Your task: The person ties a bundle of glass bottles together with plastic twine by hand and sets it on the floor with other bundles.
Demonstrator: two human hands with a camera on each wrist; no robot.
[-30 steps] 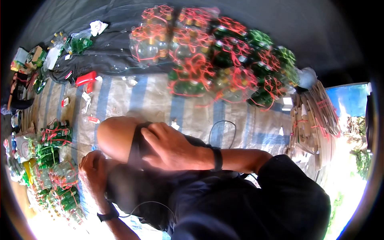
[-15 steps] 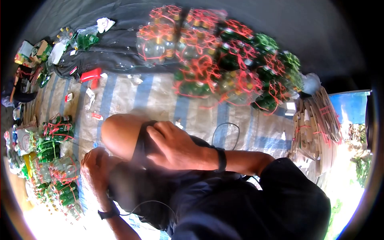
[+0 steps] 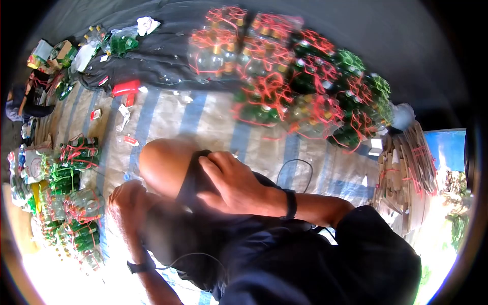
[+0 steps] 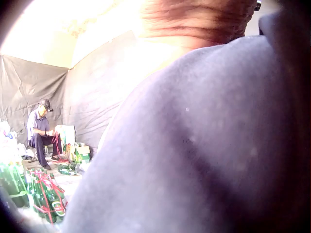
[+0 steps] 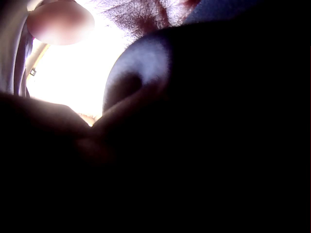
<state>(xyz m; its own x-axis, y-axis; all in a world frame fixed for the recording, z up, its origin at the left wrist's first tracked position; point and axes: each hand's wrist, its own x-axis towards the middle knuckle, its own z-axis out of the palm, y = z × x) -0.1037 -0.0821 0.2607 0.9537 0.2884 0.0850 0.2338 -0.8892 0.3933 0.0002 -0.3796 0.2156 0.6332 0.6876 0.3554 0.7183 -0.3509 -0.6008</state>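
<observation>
The left hand [image 3: 126, 206] rests at the side of the wearer's leg, its fingers loosely bent and nothing seen in them. Across the dark shorts [image 3: 188, 175], just beside the bare knee [image 3: 165, 165], lies the right hand [image 3: 241, 185], fingers relaxed on the cloth. Both wrists wear a black band. Dark cloth [image 4: 160, 160] fills much of the left wrist view, under wrinkled skin at its top. The right wrist view is mostly black, with a bright gap and some skin near its top.
Bottle bundles [image 3: 264, 99] tied with red string stand against the dark sheet ahead. More green bottle bundles [image 3: 76, 178] are at left. Flattened cardboard [image 3: 401, 173] is stacked at right. A seated person [image 4: 43, 128] holds red string. A striped tarp [image 3: 168, 114] covers the ground.
The head view has turned slightly left, so the surroundings shift rightward in it. Both hands stay in place on the legs.
</observation>
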